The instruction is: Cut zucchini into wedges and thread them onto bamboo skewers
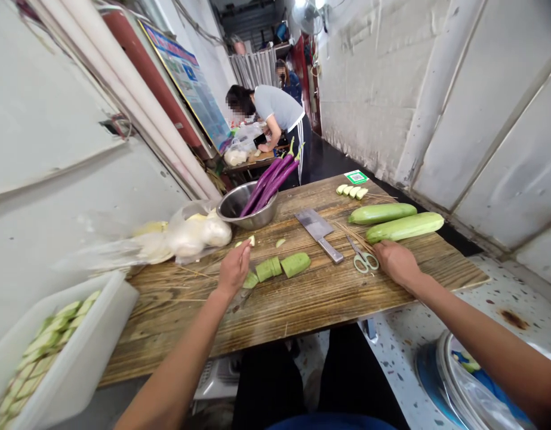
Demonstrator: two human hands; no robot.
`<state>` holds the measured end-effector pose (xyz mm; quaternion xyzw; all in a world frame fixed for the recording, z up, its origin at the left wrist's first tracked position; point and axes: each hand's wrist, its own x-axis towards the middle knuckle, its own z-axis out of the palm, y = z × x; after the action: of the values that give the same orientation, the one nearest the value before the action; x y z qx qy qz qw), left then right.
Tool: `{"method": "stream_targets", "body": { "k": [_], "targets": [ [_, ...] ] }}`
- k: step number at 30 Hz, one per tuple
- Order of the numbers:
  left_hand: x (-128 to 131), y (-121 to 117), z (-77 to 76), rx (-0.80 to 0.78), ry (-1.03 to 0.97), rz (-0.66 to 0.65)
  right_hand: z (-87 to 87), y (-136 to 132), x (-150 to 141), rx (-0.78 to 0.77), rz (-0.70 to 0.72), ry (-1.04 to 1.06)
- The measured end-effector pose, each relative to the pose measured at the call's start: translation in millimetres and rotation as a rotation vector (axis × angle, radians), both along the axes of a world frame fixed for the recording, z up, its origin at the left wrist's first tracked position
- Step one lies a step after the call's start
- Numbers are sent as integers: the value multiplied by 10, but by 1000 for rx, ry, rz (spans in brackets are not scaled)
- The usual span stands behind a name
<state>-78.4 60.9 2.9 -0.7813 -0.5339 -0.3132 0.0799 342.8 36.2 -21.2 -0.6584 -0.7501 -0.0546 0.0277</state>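
Observation:
My left hand is closed in a pinch on a small pale-green zucchini piece, just above the wooden board. Cut zucchini chunks lie right of that hand. My right hand rests curled on the board beside green-handled scissors and a bundle of bamboo skewers; whether it holds a skewer is hidden. A cleaver lies between the hands. Two whole zucchini lie just beyond the right hand.
A white tub of skewered zucchini slices sits at left. A plastic bag and a steel bowl with purple eggplants stand behind. Sliced pieces lie at the far edge. Two people work at a far table.

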Motion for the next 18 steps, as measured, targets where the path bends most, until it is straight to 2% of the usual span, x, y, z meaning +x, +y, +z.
{"method": "stream_targets", "body": {
  "k": [2, 5, 7, 9, 11, 13, 15, 18],
  "targets": [
    [32, -190, -29, 17, 31, -55, 3, 49, -15, -14, -4, -5],
    [272, -399, -80, -68, 235, -266, 26, 87, -59, -29, -17, -11],
    [511, -442, -122, -120, 353, -387, 66, 79, -95, -35, -20, -8],
    [746, -409, -173, -147, 407, -438, 129, 55, -126, -39, -18, 6],
    [927, -323, -232, -156, 399, -400, 205, 29, -143, -40, -14, 36],
    [1031, -216, -292, -161, 363, -309, 281, 14, -140, -39, -12, 81],
    [1059, -114, -342, -183, 338, -238, 345, 9, -126, -39, -12, 140],
    [989, 1, -386, -224, 358, -230, 414, -15, -141, -48, -8, 256]
  ]
}}
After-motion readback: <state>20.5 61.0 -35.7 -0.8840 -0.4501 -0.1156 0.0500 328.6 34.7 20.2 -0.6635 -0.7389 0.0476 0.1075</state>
